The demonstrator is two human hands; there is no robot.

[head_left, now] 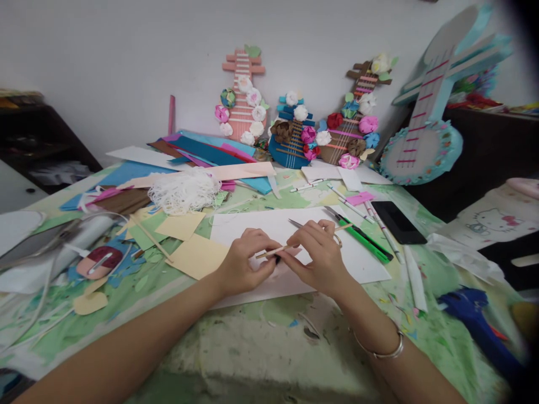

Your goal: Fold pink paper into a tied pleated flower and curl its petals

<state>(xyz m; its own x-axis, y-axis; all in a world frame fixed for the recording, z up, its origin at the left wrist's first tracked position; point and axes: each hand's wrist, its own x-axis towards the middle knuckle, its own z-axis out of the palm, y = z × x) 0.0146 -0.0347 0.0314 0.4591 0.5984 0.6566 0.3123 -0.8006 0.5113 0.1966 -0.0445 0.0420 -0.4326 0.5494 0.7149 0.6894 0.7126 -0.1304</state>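
Observation:
Between the fingertips of my left hand (247, 259) and my right hand (318, 255) is a thin wooden stick (268, 253). It slants up to the right, and its far end shows past my right fingers. Both hands are closed in a pinch on it. A small pale pinkish piece, perhaps paper, shows at my fingertips; its shape is mostly hidden. Under my hands lies a white sheet (269, 221). Scissors (295, 223) lie partly behind my right hand. To their right rests a green utility knife (373, 242).
White string (185, 191) and coloured paper sheets (202, 154) lie at the back left. Paper-flowered model instruments (244, 106) lean on the wall. A phone (398, 222) and a blue glue gun (475, 320) lie right; yellow paper squares (196, 252) lie left.

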